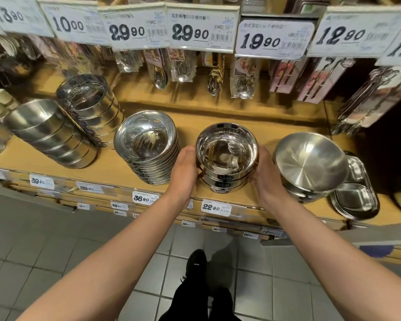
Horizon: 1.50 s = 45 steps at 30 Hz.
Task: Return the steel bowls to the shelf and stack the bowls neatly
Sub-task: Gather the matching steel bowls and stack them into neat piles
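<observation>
A short stack of shiny steel bowls (226, 156) with dark labels stands near the front of the wooden shelf (218, 117). My left hand (185, 170) holds the stack's left side with its fingers wrapped behind it. On the stack's right side is my right hand (266, 174), gripping in the same way. A taller stack of flat-rimmed steel bowls (148, 144) stands just left of my left hand. To the right sits a stack of matte steel bowls (310, 163).
Two leaning stacks of straight-walled steel bowls (56, 133) (90, 105) fill the shelf's left part. Steel divided trays (354, 188) lie at the right. Packaged spoons (160, 70) and price tags (202, 28) hang above. Below the shelf edge is a grey tiled floor (56, 246).
</observation>
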Motion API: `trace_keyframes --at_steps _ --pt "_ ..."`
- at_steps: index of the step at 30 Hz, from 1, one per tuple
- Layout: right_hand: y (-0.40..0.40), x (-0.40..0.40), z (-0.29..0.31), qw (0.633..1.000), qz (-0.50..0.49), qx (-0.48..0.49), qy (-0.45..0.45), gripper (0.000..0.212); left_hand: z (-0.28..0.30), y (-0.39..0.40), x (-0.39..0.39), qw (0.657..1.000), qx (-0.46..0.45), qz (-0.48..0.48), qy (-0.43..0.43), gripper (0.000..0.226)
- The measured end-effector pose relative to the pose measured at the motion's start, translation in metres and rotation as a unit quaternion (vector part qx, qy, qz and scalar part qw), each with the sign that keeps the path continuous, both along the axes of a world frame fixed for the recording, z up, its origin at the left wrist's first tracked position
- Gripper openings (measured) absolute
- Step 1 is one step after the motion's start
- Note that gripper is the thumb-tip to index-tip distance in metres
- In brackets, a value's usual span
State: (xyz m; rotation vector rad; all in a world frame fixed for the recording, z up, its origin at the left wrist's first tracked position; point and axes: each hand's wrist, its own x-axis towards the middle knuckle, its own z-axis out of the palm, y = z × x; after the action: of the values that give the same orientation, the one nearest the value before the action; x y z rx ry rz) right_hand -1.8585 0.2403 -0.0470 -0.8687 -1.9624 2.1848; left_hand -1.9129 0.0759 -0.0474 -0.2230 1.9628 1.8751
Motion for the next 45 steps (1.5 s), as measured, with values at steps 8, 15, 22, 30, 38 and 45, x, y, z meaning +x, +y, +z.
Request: trace_keyframes --at_steps 8,15,22,30,38,45 --pt "-0.006 0.008 -0.001 0.989 -0.006 -0.142 -0.035 0.032 -0.004 0.001 -0.005 0.989 0.060 -0.030 -0.130 0.045" --pt "-0.014 0.038 0.018 0.993 -0.002 -0.109 -0.047 0.029 0.009 -0.012 0.016 0.990 0.050 -0.056 -0.119 0.046" --pt "-0.023 0.081 0.066 0.994 0.044 -0.100 -0.028 0.028 0.069 -0.039 0.066 0.993 0.067 -0.054 -0.086 0.044" --pt "-0.071 0.110 0.112 0.987 0.133 -0.084 -0.016 0.038 0.124 -0.108 0.114 0.998 0.060 -0.022 -0.024 0.040" --pt "-0.155 0.110 0.124 0.983 0.166 -0.072 -0.026 0.039 0.140 -0.191 0.150 0.995 0.070 0.063 -0.014 0.045" --pt "-0.255 0.092 0.122 0.965 0.247 -0.080 -0.040 0.032 0.132 -0.294 0.161 0.988 0.075 0.134 -0.019 0.054"
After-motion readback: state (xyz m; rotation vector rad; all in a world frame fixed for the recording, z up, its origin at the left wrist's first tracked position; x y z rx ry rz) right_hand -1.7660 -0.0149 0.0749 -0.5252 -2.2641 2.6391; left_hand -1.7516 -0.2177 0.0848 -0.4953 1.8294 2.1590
